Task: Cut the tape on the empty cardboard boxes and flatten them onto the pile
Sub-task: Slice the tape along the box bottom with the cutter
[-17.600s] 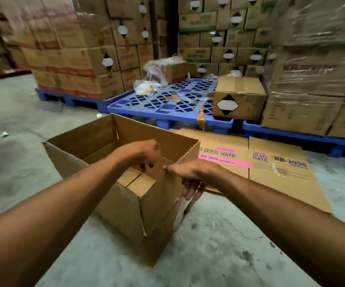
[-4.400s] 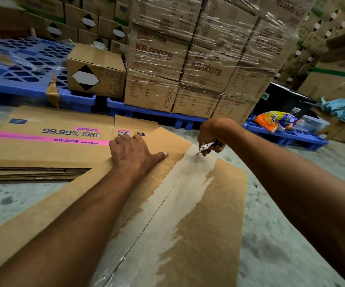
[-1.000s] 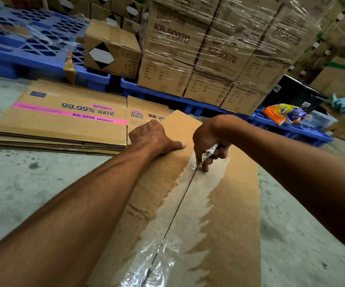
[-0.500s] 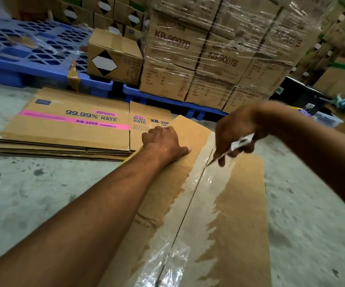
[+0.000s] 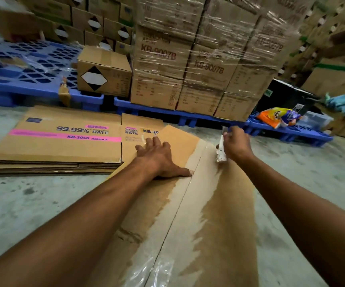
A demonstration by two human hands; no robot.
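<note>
Brown cardboard box (image 5: 225, 214), its taped side turned up, lies on the concrete floor (image 5: 22, 208) directly below the camera. A wide strip of clear tape (image 5: 184, 206) runs lengthwise down the box's middle seam, glossy and wrinkled at the near end. Left hand (image 5: 159, 157) rests palm-down on the box just left of the tape, fingers spread and straight, thumb tip touching the tape's edge. Right hand (image 5: 234, 143) hovers over the far end of the box, right of the tape, fingers curled round a white cutter (image 5: 221, 150) (blade too blurred to make out; whether it touches the cardboard cannot be told). Beyond the box's far left corner sits the pile of flattened boxes (image 5: 59, 139), top sheet printed with a pink band and "99.99% RATE"; the box's far corner overlaps that pile. Farther behind the box, blue pallets (image 5: 190, 116) carry a single carton (image 5: 103, 72) and shrink-wrapped stacked cartons (image 5: 204, 59).
</note>
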